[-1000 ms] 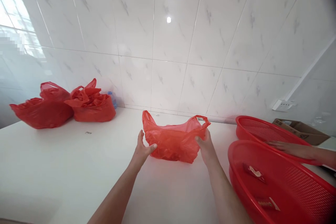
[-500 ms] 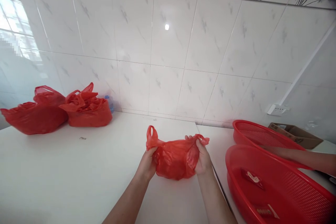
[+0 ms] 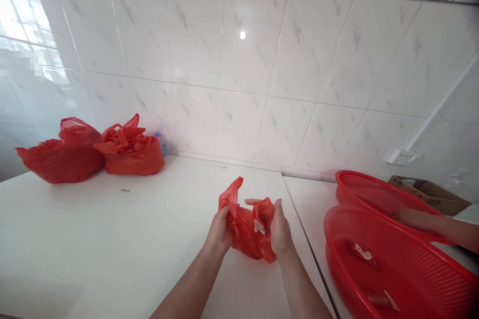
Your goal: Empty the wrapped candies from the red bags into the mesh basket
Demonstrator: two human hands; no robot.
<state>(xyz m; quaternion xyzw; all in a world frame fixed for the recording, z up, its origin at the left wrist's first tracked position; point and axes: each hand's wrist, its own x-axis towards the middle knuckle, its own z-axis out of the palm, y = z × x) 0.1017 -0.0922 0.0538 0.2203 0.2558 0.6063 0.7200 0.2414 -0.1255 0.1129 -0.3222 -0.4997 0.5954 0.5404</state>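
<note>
A small red plastic bag hangs between my two hands, over the white table. My left hand pinches its left side below an upright handle loop. At the other side, my right hand is closed on the bag's bunched right handle, with fingers behind the plastic. Something pale shows at the opening near my right hand; I cannot make out what it is. What else the bag contains is hidden.
Two full red plastic bags and a clear bottle with a blue cap stand back left. Red baskets on the right hold small red packets. Another person's arm reaches into the rear basket, near a cardboard box.
The bag's right side has been folded inward and its right handle bunched up. My hands have moved slightly closer together. The other person's hand has shifted a little right in the rear basket.
</note>
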